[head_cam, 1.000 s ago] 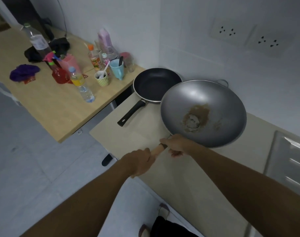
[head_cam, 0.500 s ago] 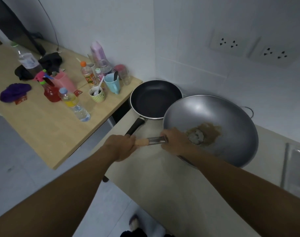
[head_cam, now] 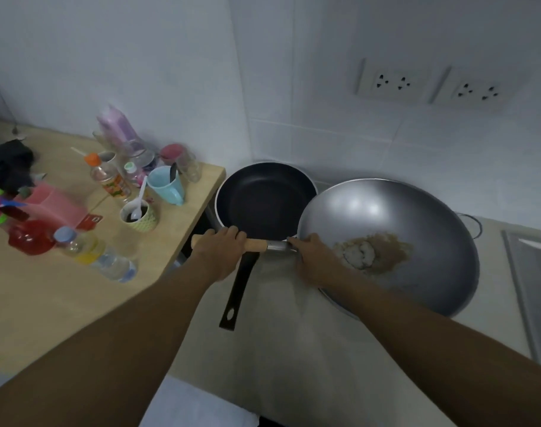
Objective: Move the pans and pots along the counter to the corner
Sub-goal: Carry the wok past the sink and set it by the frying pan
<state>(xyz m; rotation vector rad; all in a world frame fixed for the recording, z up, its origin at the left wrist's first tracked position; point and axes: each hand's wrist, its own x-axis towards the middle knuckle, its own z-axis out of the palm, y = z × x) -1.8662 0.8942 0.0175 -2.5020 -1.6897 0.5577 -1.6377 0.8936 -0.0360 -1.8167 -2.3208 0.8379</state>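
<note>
A large grey wok [head_cam: 417,211] with a brown stain in its bottom sits on the beige counter [head_cam: 293,349], its rim overlapping a black frying pan [head_cam: 263,198] in the wall corner. The wok's wooden handle [head_cam: 256,244] points left, crossing above the frying pan's black handle [head_cam: 236,291]. My left hand [head_cam: 223,251] grips the wooden handle. My right hand [head_cam: 313,260] holds the wok where the metal neck meets the rim.
Left of the counter stands a wooden table [head_cam: 47,303] crowded with bottles, a blue cup [head_cam: 166,186], a patterned cup with a spoon [head_cam: 139,215] and a pink box [head_cam: 55,204]. A metal sink drainer [head_cam: 531,272] lies at the right. Wall sockets [head_cam: 392,81] sit above.
The wok has swung so its handle points left over the frying pan's handle. My left hand has closed fully round the wooden grip; both pans sit nearer the corner in view.
</note>
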